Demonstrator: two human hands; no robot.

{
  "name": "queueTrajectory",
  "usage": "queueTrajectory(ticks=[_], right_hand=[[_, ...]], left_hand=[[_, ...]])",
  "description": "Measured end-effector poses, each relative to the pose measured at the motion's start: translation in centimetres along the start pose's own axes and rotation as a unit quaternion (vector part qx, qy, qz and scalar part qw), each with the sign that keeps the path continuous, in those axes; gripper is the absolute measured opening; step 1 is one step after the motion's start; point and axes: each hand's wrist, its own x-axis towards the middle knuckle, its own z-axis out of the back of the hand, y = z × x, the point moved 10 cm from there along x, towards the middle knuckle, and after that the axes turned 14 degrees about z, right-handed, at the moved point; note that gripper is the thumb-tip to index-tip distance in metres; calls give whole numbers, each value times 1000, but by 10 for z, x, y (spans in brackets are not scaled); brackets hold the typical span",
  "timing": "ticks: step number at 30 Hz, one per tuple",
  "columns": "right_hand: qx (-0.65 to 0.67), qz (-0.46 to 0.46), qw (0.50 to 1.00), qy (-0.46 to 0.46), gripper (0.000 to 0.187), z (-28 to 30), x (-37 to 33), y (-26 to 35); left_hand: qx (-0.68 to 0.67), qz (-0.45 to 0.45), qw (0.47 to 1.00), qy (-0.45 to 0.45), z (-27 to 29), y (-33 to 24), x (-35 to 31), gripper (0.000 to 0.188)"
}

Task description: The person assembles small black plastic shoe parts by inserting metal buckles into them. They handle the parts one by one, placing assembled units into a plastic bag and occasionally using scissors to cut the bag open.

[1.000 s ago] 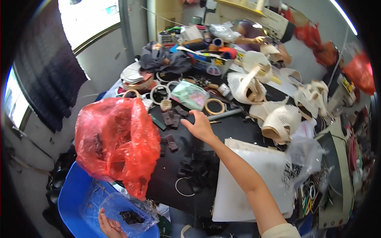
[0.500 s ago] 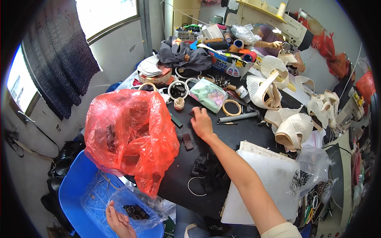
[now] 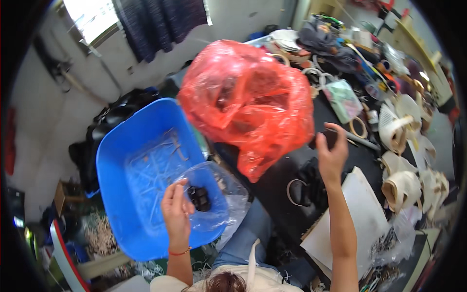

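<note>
The left hand (image 3: 176, 209) pinches the rim of a clear bag (image 3: 235, 195) (dark pieces (image 3: 199, 198) inside) over the blue bin (image 3: 111, 163); the right hand (image 3: 332, 155) closes around a dark block (image 3: 331, 138) above the black table (image 3: 273, 191), near the red bag (image 3: 243, 109).

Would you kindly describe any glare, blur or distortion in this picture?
Head view: the window is blown out white; highlights glint on the red bag and clear bag. In the head view, the dark curtain looks soft and the fisheye rim fades to black.
</note>
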Motion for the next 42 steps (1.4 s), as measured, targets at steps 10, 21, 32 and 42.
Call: queueTrajectory(ticks=[10,21,32,42], right_hand=[[172,135,920,325,62,-171,-173,158],[-267,155,901,304,103,35,-119,25],[-386,-78,724,567,134,20,-87,-94],[-281,-51,847,448,97,74,-89,-70]], left_hand=[[5,-92,994,-60,44,-44,-1,19],[427,-542,706,-158,-73,-80,-89,35],[662,-330,563,369,-329,123,6,132],[546,-379,627,407,-299,132,-60,113]])
